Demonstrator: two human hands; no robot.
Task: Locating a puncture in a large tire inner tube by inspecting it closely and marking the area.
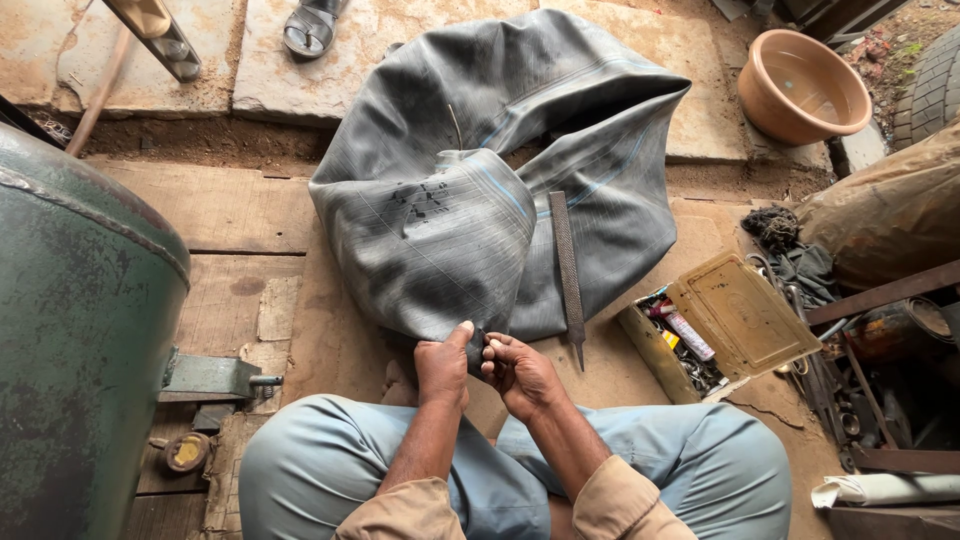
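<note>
Both hands meet at the near edge of the tube (470,200), which lies slack on the floor (330,340) before the crossed legs: left hand (443,368) pinches the rubber, right hand (520,375) closes on a small dark piece against it. File (567,270) rests on the tube, toolbox (730,320) open right, both within reach.
</note>
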